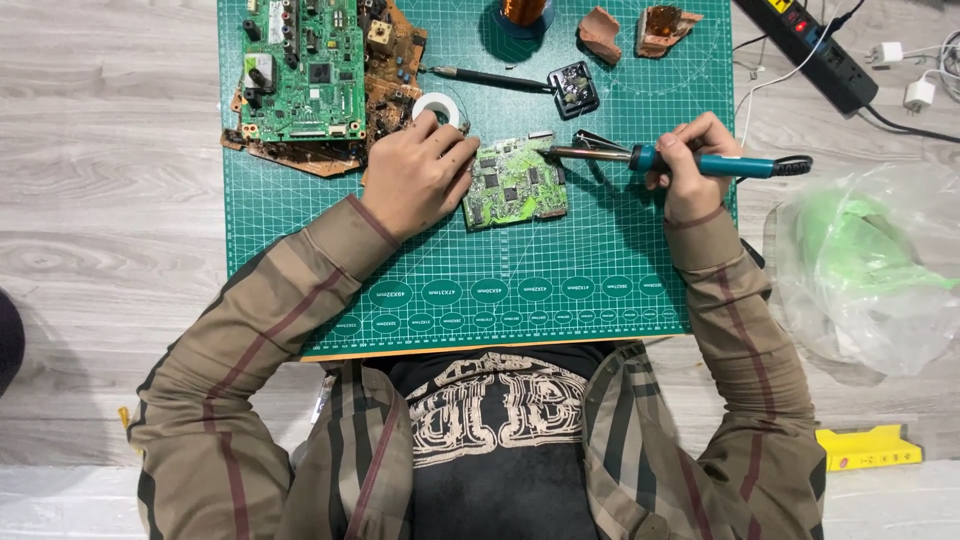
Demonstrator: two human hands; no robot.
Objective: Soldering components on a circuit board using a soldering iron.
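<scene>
A small green circuit board [515, 185] lies in the middle of the green cutting mat [480, 270]. My left hand [415, 175] rests on the board's left edge with its fingers curled, holding it down. My right hand [690, 165] grips a teal-handled soldering iron [690, 160] held level; its metal tip touches the board's upper right corner. A white roll of solder wire [440, 108] lies just above my left hand.
Larger green and brown circuit boards [310, 75] are stacked at the mat's top left. A black pen-like tool [490, 78], a small black part [573, 88], a copper coil [525, 12] and broken brown pieces [630, 32] lie along the top. A plastic bag [865, 265], power strip [810, 45] and yellow tool [868, 447] lie to the right.
</scene>
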